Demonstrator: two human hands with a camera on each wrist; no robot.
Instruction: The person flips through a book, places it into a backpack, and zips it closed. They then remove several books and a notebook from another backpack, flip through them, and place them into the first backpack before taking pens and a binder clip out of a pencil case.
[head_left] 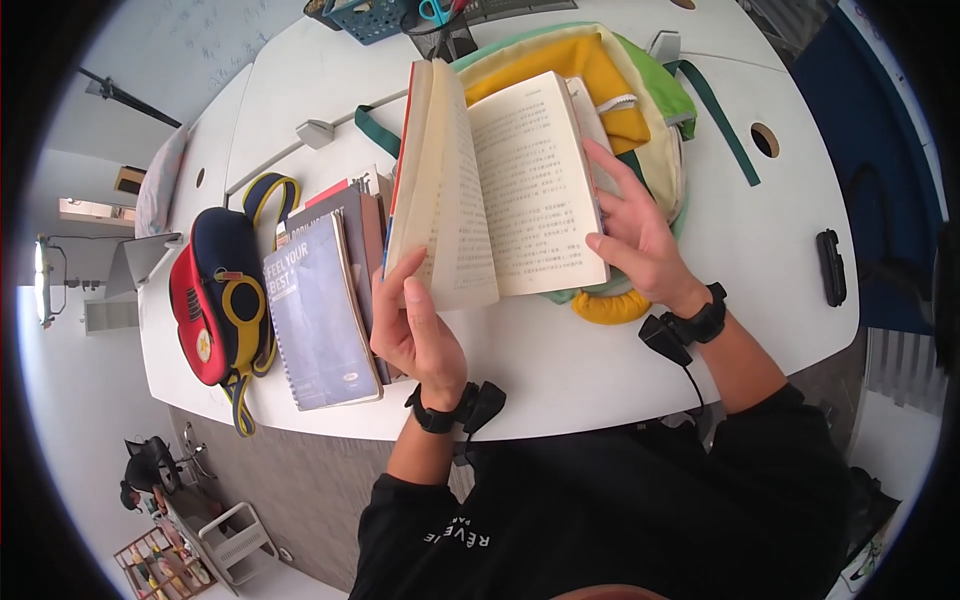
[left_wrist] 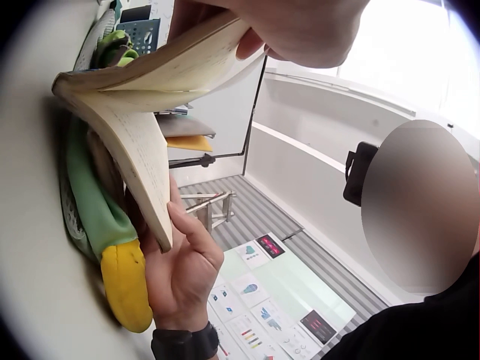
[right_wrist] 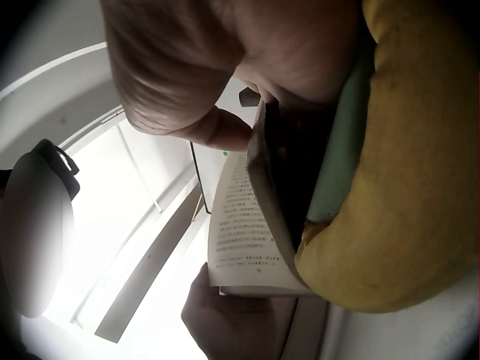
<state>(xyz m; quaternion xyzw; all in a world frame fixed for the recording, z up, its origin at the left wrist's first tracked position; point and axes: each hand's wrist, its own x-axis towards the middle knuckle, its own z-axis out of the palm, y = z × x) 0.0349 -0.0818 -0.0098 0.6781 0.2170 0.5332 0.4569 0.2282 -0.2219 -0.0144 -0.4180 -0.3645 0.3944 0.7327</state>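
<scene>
Black shirt nearest. Open book held raised, partly over the backpack's near-left side. Left hand grips the lower edge of its left half; right hand pinches the right margin, thumb on the page. Probably light, floppy, leaves easily creased; best taken by both outer margins. Cream paper, small dark print, red along the cover edge.
</scene>
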